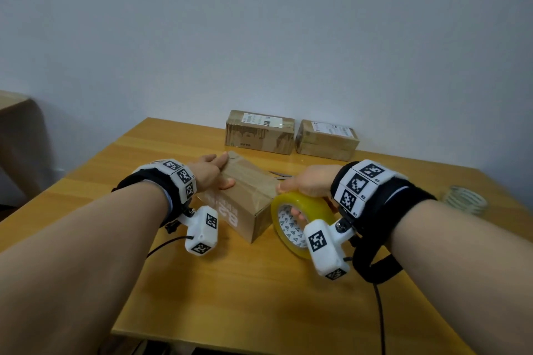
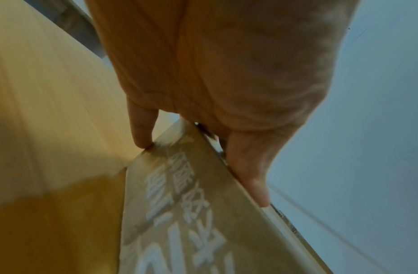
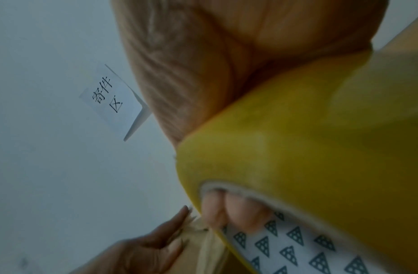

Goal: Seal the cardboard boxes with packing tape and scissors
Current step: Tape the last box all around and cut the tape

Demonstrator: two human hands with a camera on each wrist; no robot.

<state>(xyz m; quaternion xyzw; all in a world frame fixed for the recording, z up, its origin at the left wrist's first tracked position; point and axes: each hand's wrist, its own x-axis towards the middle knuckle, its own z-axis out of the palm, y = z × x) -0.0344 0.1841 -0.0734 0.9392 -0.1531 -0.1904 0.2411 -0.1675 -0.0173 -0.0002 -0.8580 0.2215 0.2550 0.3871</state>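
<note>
A brown cardboard box (image 1: 245, 204) with white print lies slantwise in the middle of the wooden table (image 1: 230, 282). My left hand (image 1: 215, 171) rests on its far left end, fingers straight over the corner. The thumb (image 2: 247, 166) lies along the top edge of the box (image 2: 191, 213), and a fingertip (image 2: 141, 140) touches the end face. My right hand (image 1: 305, 186) grips a yellow roll of packing tape (image 1: 300, 204) at the box's near right end. Its fingers (image 3: 226, 209) are hooked inside the core of the roll (image 3: 296, 148). Scissors (image 1: 278, 174) lie behind the box, partly hidden.
Two taped cardboard boxes (image 1: 259, 131) (image 1: 327, 140) with shipping labels stand at the back against the wall. A second, clear tape roll (image 1: 464, 200) lies at the right. Cables trail from both wrist cameras over the near part of the table. A paper sign (image 3: 114, 98) hangs on the wall.
</note>
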